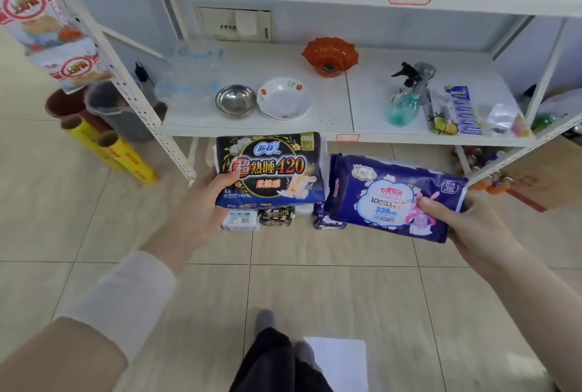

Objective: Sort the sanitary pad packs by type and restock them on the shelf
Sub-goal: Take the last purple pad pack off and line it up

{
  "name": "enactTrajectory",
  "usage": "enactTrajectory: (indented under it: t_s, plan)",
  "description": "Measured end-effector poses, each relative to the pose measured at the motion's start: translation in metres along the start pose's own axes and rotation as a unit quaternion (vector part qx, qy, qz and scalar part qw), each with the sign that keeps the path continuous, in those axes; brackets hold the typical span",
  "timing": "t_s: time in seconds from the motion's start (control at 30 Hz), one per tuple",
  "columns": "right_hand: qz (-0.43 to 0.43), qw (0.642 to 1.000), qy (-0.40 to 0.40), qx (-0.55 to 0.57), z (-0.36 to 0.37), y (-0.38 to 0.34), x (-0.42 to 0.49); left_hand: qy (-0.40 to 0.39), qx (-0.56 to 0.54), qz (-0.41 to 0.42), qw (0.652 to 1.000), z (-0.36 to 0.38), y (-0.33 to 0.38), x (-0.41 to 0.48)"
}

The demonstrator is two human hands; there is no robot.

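**Stock in hand: two pad packs, two types, shelf not yet loaded**

Item 1. Black pack (271,171), printed "420". My left hand (206,199) is clamped on its left end, thumb across the front; a white edge behind it may be a second pack, I cannot tell. It hangs in the air just in front of the shelf's (330,108) front edge, left of centre.

Item 2. Purple pack (390,199), printed "338". My right hand (463,221) is closed on its lower right corner, thumb on the face. It is tilted, beside the black pack and not touching it.

Item 3. Reserve stock on the floor (283,291), under the shelf's front edge: a white pack (241,221), a small dark pack (277,216) and a purple one (327,222), in a loose row.

Item 4. Shelf contents: steel bowl (235,100) and white bowl (283,98) near the front edge at centre-left, orange dish (330,56) toward the back, spray bottle (406,98) and small packets (463,111) at the right end.

Risks, as I judge them. The free room lies between the white bowl and the spray bottle; a pack pushed in carelessly could knock either. The purple pack is held by one corner and its film looks slick, so it could slip. Setting the two types in one stack would undo the sorting.
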State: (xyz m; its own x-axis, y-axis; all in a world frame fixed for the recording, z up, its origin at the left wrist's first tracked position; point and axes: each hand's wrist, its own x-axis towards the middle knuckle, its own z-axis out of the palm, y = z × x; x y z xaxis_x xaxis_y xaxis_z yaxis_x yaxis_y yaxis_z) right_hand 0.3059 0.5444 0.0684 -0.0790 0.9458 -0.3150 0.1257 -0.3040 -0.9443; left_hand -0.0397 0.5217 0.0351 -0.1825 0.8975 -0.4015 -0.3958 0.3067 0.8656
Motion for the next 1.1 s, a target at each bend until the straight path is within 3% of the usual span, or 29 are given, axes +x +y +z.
enactTrajectory:
  t_s: [0.2,0.47,0.93,1.1]
  plan:
    - [0.02,1.0,-0.008,-0.023,0.024,0.0,0.02,-0.059,-0.008,-0.034,0.998,-0.015,0.004,0.011]
    - [0.082,0.996,-0.018,-0.006,0.035,0.041,0.049,-0.059,0.033,-0.059,0.996,-0.028,-0.015,0.033]
    - [0.234,0.97,-0.064,-0.015,-0.01,0.162,0.104,-0.041,0.135,-0.213,0.967,-0.027,-0.129,0.094]
    - [0.266,0.962,-0.055,-0.022,-0.024,0.201,0.131,-0.039,0.151,-0.227,0.961,-0.022,-0.164,0.118]
